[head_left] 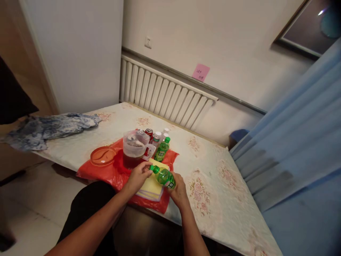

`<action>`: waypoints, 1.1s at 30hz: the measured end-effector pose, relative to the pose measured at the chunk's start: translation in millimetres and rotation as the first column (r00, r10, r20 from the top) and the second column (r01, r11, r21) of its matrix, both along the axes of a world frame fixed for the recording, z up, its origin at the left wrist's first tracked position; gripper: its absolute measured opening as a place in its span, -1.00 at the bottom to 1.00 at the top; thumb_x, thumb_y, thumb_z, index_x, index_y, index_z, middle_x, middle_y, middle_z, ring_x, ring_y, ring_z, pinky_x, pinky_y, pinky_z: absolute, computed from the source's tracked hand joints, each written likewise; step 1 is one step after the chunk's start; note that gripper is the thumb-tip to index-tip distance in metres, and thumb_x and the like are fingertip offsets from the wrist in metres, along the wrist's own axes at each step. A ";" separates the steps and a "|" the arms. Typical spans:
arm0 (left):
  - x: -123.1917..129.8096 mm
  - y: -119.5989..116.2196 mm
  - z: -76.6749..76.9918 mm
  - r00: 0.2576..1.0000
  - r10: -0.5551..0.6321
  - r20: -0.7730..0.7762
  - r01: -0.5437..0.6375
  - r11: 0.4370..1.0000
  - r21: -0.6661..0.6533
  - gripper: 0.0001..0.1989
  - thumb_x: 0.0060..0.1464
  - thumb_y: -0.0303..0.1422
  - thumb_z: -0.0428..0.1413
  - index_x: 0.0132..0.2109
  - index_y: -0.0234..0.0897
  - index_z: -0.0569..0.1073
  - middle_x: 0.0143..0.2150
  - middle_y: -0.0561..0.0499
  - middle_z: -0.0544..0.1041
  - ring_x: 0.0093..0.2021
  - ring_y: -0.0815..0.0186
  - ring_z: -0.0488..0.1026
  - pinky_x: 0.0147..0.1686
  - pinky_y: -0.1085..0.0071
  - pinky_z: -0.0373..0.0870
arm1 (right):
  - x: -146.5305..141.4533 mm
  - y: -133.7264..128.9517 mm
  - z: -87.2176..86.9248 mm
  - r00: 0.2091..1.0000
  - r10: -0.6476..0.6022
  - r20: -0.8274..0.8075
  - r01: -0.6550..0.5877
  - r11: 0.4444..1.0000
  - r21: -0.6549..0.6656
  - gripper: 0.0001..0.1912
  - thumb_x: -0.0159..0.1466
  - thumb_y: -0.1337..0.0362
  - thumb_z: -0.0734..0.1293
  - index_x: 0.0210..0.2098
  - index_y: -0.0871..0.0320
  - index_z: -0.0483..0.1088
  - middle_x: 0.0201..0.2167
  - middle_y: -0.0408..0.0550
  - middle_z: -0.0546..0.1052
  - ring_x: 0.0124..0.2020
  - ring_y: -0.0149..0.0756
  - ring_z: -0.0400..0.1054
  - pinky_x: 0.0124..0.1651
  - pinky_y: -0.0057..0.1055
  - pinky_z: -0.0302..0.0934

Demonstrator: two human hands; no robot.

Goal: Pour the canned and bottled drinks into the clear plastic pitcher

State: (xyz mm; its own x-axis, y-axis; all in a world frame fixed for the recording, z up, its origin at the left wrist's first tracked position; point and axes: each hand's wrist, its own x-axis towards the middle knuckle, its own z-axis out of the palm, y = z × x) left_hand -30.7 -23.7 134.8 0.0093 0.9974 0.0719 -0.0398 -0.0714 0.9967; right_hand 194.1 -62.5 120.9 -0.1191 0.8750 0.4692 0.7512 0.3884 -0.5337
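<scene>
My right hand [178,189] is wrapped round the body of a green-labelled bottle [164,177], tilted with its neck to the left. At the green cap, the fingers of my left hand [140,175] are pinched together on it. Under the bottle lies a folded yellow cloth [150,189] on a red plastic sheet [90,172]. A clear pitcher [133,153] of dark liquid stands left of a second green bottle [162,150], which is upright with its cap on. An orange lid [103,156] lies left of the pitcher.
White-capped bottles [156,138] and a red can [149,133] stand behind the pitcher. The table has a flowered cloth [197,153]. A crumpled blue-white cloth [61,127] lies at the far left. A radiator [165,93] runs behind, and a blue curtain [293,142] hangs at the right.
</scene>
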 end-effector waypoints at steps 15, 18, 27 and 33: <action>7.3 -16.6 24.9 0.892 -0.024 -0.451 0.145 0.961 0.236 -0.73 -0.05 -0.38 0.16 -0.14 -0.23 0.58 -0.35 0.05 0.47 -0.35 0.29 0.39 -0.25 0.39 0.36 | 7.8 -23.0 -3.7 0.998 -0.064 0.006 0.064 0.997 -0.053 -0.40 0.06 0.51 0.31 0.10 0.07 0.42 -0.09 0.00 0.52 -0.07 -0.12 0.39 0.04 -0.21 0.28; 8.9 -16.3 24.0 0.883 -0.031 -0.469 0.166 0.954 0.250 -0.73 -0.05 -0.39 0.16 -0.14 -0.23 0.58 -0.34 0.05 0.47 -0.34 0.29 0.39 -0.22 0.38 0.37 | 8.6 -24.3 -3.6 0.997 -0.079 0.008 0.080 0.995 -0.065 -0.38 0.03 0.53 0.31 0.09 0.07 0.43 -0.09 0.00 0.52 -0.06 -0.11 0.39 0.04 -0.21 0.28; 12.3 -16.9 22.7 0.857 -0.058 -0.512 0.225 0.936 0.270 -0.71 -0.03 -0.43 0.14 -0.11 -0.23 0.58 -0.27 0.01 0.52 -0.28 0.25 0.43 -0.15 0.33 0.39 | 10.3 -27.0 -3.8 0.997 -0.076 0.006 0.077 0.994 -0.073 -0.46 0.03 0.52 0.32 0.00 0.06 0.46 -0.13 -0.03 0.55 -0.08 -0.12 0.41 0.01 -0.23 0.31; 17.5 -12.4 24.9 0.863 -0.069 -0.500 0.250 0.919 0.305 -0.65 0.00 -0.42 0.13 -0.03 -0.20 0.59 -0.15 -0.04 0.57 -0.17 0.21 0.47 -0.06 0.30 0.41 | 12.2 -24.6 -8.9 0.997 -0.064 -0.048 0.061 0.996 -0.061 -0.48 0.05 0.49 0.37 0.01 0.06 0.46 -0.09 -0.02 0.58 -0.06 -0.11 0.46 0.02 -0.24 0.36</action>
